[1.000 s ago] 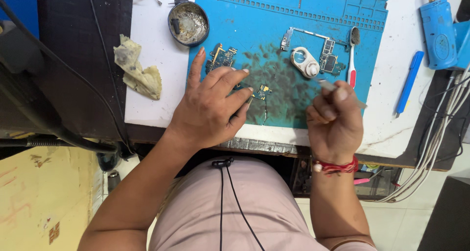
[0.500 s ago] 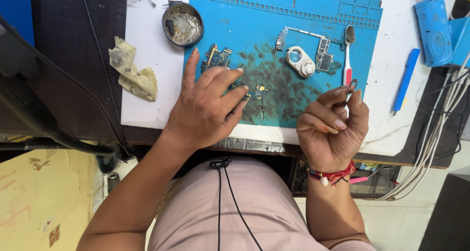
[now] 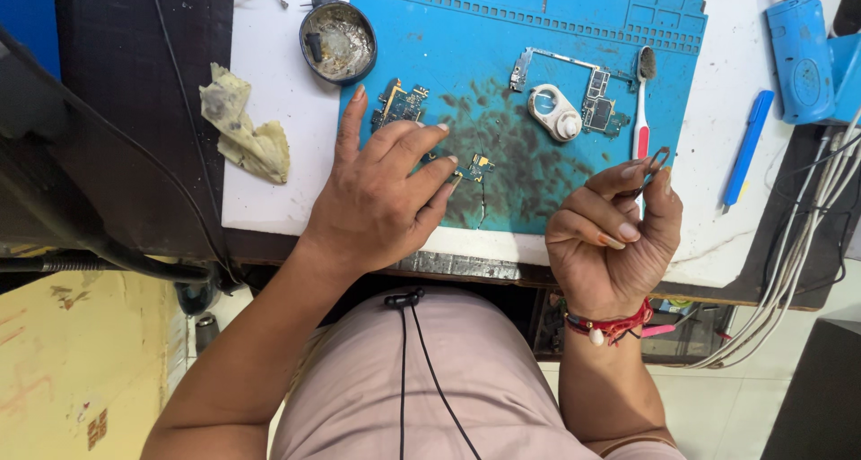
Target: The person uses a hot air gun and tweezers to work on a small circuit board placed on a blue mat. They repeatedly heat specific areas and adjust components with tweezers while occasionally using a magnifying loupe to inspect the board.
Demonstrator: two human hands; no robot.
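Between right fingers (image 3: 639, 170), tweezers (image 3: 653, 166).

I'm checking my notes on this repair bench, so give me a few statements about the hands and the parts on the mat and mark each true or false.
1. The left hand rests on the blue rubber work mat, fingertips at a small green circuit board piece. True.
2. The right hand lies flat on the mat. False: it is raised, pinching a thin dark metal tool.
3. The red-and-white toothbrush lies on the mat. True.
4. The round metal tin sits at the mat's right edge. False: it is at the upper left corner.
5. A crumpled yellowish cloth lies left of the mat. True.
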